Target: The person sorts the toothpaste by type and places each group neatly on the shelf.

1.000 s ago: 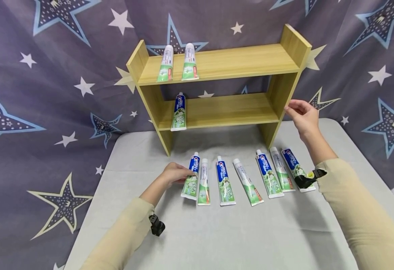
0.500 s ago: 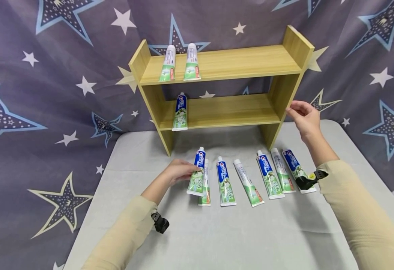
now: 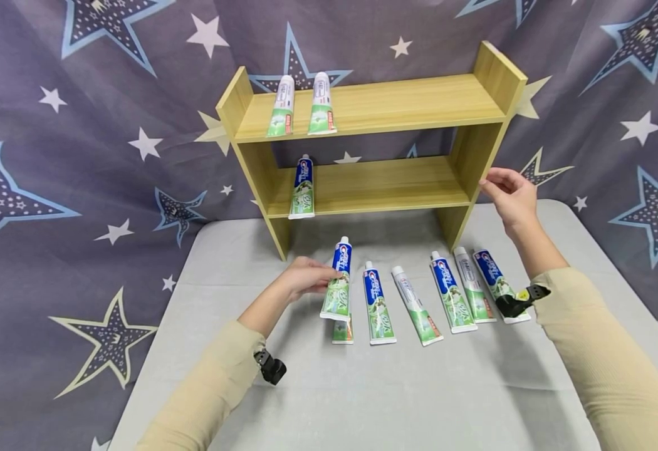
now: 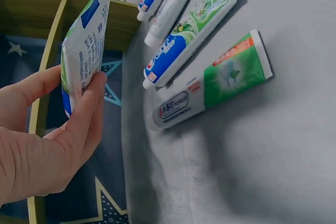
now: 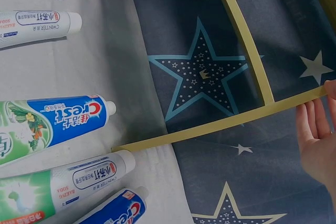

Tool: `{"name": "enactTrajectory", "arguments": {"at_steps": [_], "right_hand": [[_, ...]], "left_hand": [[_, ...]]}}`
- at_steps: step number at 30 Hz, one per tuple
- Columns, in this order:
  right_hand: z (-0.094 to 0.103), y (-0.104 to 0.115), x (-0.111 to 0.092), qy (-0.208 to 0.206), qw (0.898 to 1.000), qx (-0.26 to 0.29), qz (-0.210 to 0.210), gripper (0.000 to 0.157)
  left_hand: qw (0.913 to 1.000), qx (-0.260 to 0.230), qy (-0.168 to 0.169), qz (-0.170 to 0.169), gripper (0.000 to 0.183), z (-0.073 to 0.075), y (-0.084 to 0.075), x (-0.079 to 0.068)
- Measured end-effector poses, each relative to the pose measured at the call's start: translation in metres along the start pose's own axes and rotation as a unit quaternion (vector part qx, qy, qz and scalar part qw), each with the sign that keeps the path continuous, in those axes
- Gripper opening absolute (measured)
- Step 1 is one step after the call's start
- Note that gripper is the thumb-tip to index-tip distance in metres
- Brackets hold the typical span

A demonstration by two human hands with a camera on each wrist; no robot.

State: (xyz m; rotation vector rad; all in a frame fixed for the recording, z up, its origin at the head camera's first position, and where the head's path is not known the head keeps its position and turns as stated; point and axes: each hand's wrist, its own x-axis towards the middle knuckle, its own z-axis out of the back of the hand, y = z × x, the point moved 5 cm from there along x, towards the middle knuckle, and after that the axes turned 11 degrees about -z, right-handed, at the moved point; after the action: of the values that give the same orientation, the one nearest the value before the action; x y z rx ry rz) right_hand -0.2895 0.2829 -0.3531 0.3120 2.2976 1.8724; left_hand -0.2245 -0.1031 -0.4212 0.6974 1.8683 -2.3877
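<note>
My left hand [image 3: 306, 277] pinches a blue-and-green Crest toothpaste tube [image 3: 337, 297] between thumb and fingers, cap end toward the shelf. In the left wrist view, the held tube [image 4: 86, 51] is raised off the table and turned with its printed back to the camera. Below it in the head view, a white-and-green toothpaste tube [image 3: 343, 332] lies partly hidden. My right hand [image 3: 512, 197] grips the right side panel of a two-tier wooden shelf [image 3: 396, 103]; in the right wrist view, thumb and fingers lie on opposite sides of that panel [image 5: 220, 125].
Blue-green tubes [image 3: 378, 307] and white-green tubes [image 3: 417, 307] lie in a row on the grey tablecloth [image 3: 385, 394]. On the top tier are two white-green tubes [image 3: 321, 106], and one Crest tube [image 3: 302, 188] rests on the lower tier. A star-patterned curtain [image 3: 109, 188] hangs behind.
My left hand has lifted the Crest tube from the row's left end and carried it right and toward the shelf, over the neighbouring white-green tube. My right hand keeps its hold on the shelf.
</note>
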Motion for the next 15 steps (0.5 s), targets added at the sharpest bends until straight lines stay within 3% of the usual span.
{"name": "enactTrajectory", "arguments": {"at_steps": [9, 15], "right_hand": [[0.000, 0.000, 0.000, -0.001, 1.000, 0.002, 0.000, 0.024], [0.001, 0.000, -0.001, -0.003, 1.000, -0.004, -0.003, 0.024]], "left_hand": [[0.9998, 0.000, 0.018, 0.000, 0.040, -0.001, -0.016, -0.003], [0.9998, 0.004, 0.020, -0.002, 0.049, -0.002, -0.028, -0.005]]}}
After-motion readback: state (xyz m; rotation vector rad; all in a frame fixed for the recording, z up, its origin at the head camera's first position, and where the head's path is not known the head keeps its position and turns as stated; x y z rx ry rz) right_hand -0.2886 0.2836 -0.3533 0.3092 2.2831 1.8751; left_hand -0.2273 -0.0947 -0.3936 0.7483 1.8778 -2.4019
